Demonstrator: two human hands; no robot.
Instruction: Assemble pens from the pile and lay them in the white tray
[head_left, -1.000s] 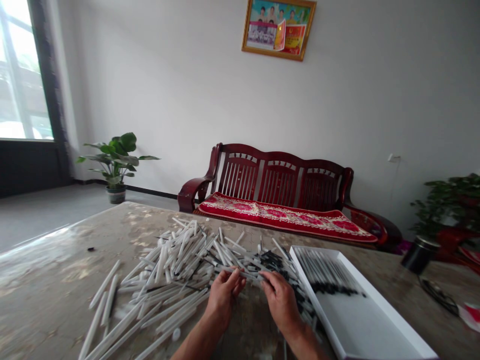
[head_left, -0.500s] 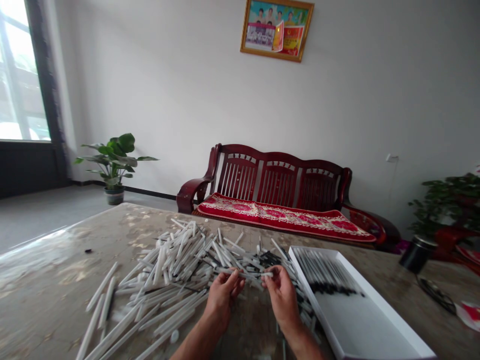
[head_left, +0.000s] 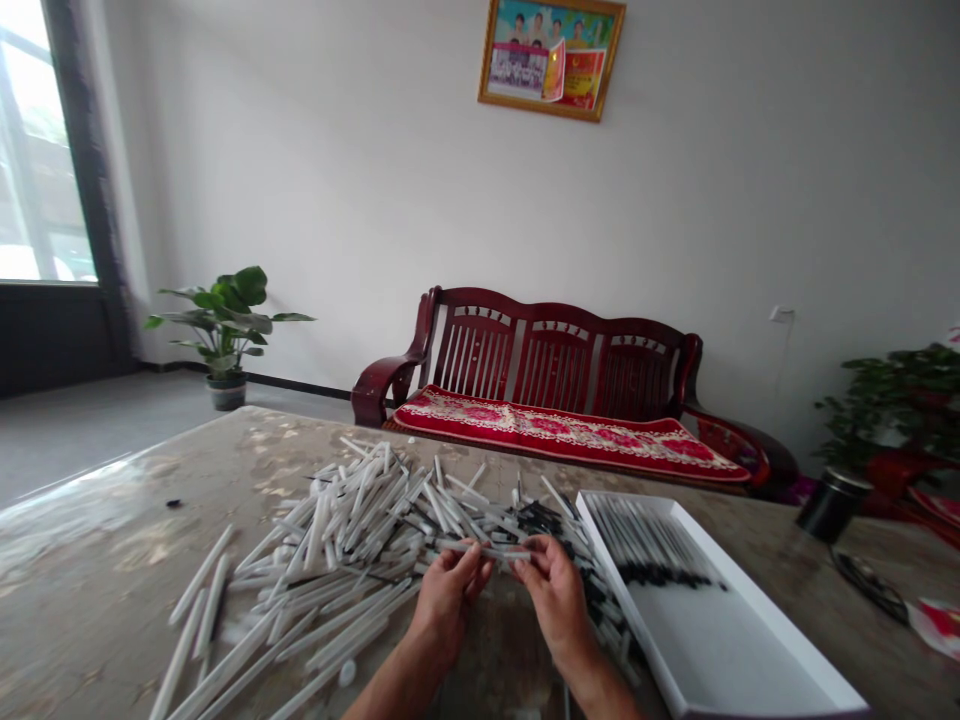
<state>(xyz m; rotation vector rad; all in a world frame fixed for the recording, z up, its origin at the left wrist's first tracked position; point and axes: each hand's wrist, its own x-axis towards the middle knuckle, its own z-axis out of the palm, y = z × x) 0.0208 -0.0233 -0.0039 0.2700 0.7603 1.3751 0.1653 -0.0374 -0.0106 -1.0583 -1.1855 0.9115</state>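
Observation:
My left hand [head_left: 450, 585] is closed, pinching a slim whitish pen [head_left: 495, 553] near its left part. My right hand [head_left: 553, 590] pinches the same pen at its right end, so it lies level between my fingertips. Whether it is one piece or two joined parts is too small to tell. Behind and left of my hands spreads a heap of white pen barrels [head_left: 352, 510]. Small black pen parts [head_left: 544, 518] lie just beyond my right hand. To the right stands a shallow white box [head_left: 757, 640] with a row of black-ended pens [head_left: 645, 540] in its far part.
Loose barrels [head_left: 199, 590] lie on the patterned table [head_left: 97, 600] at the left. A black canister [head_left: 834, 507] and a dark cable [head_left: 870, 585] are at the right. Beyond the table are a wooden bench [head_left: 559, 350] and a potted plant [head_left: 225, 330].
My right hand has shifted slightly left, closer to my left hand. The gap between the dark tip and the white piece at my right fingers has closed.

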